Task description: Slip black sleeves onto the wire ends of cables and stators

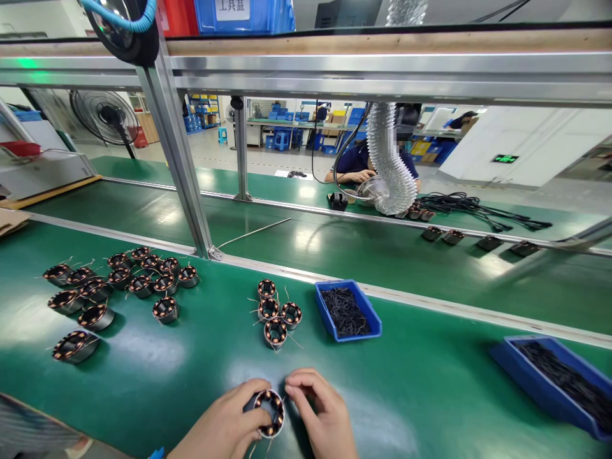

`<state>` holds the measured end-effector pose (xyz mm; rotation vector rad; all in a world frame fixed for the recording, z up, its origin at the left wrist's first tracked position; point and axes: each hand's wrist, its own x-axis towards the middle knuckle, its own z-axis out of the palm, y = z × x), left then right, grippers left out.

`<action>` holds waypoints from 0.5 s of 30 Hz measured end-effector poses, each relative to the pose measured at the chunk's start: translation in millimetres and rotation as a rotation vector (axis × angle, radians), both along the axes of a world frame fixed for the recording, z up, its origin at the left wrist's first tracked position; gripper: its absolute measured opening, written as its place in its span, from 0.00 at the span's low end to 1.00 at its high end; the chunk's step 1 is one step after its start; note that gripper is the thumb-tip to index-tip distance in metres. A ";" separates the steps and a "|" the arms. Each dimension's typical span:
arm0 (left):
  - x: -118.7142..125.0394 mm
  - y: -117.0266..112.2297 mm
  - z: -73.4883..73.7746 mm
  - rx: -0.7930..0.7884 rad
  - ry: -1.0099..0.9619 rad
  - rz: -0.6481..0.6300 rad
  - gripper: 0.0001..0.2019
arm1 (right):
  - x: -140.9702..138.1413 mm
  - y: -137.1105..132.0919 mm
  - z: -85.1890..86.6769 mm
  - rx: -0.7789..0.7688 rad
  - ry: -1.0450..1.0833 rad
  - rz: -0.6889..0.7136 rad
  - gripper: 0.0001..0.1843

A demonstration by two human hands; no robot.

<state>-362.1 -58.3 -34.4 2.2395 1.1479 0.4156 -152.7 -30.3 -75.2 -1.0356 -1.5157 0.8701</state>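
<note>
My left hand (224,424) grips a round motor stator (270,412) with copper windings, held tilted just above the green bench near the front edge. My right hand (321,413) is closed in a pinch at the stator's right rim, on something too small to make out, maybe a wire lead. Several more stators (276,312) stand in a small cluster just beyond my hands. A larger group of stators (119,284) lies at the left.
A small blue tray (329,308) of short black pieces sits past the cluster; a second blue tray (526,376) lies at the right. Aluminium frame posts (178,150) rise behind. Beyond the conveyor, another person sits working by a silver extraction hose (389,167).
</note>
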 end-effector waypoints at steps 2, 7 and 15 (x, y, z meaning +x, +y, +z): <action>-0.1 -0.3 -2.4 0.019 -0.011 0.006 0.21 | 0.1 -0.9 0.7 0.062 -0.031 0.017 0.05; 1.5 -0.9 -3.6 0.034 -0.010 0.014 0.21 | 8.8 -1.8 -5.0 0.148 -0.064 0.124 0.12; 4.2 -4.5 -9.4 0.060 0.041 0.033 0.24 | 28.7 -11.4 -26.9 0.032 -0.121 0.331 0.24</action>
